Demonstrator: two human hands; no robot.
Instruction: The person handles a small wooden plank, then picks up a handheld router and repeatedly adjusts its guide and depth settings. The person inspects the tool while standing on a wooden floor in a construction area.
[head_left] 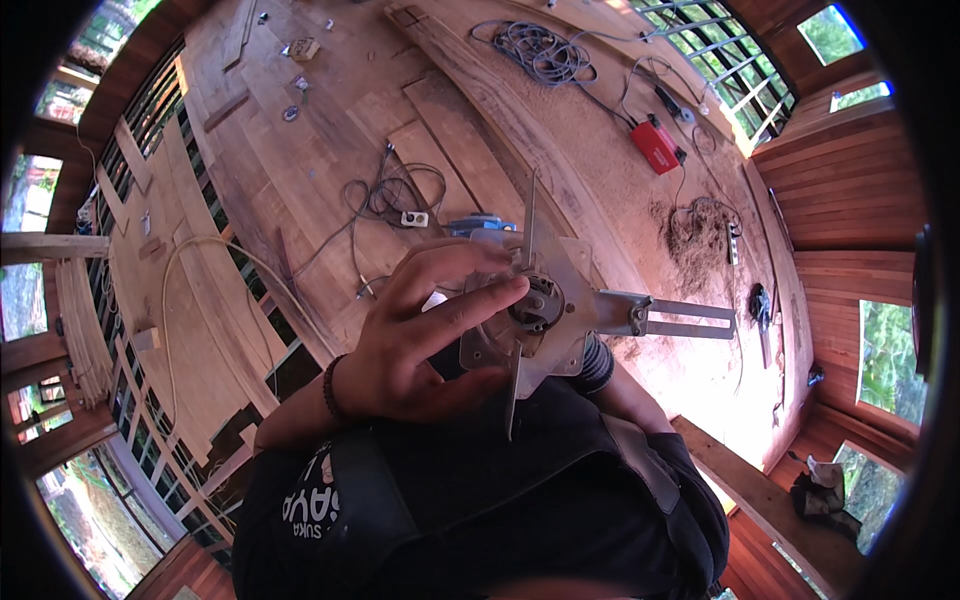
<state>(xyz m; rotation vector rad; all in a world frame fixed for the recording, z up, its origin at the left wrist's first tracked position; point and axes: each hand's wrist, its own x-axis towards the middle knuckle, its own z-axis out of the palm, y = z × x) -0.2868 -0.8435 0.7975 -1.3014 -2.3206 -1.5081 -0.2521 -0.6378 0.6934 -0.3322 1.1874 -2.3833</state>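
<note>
Silvery metal forms a base plate [562, 352] of what seems a power tool, and it is held up in front of the person's black shirt [520, 490]. Near its middle is a round opening [540, 303] with metal parts inside. A slotted bracket [622, 312] extends from the plate toward the right, and one thin metal fin [530, 215] stands out at its far side.

The left grip [398, 325], a bare hand with a dark beaded bracelet [331, 390] at its wrist, is widely open. Its fingers are spread, and the thumb is well apart from the index finger. The plate lies just to the right of this grip; the index fingertip is over the left rim of the opening, but I cannot tell if it presses there. The right grip is hidden under the plate, so I cannot tell how far it is closed or what it has hold of. Only the right forearm [637, 400] is visible, next to a black ribbed part [597, 364].

Just beyond the left grip shows a blue tool body [478, 223]. On the wooden floor [275, 130] lie a white socket [414, 218] with tangled cable, a coiled dark cable [545, 55], a red box [656, 145] and a heap of shavings [702, 238].
</note>
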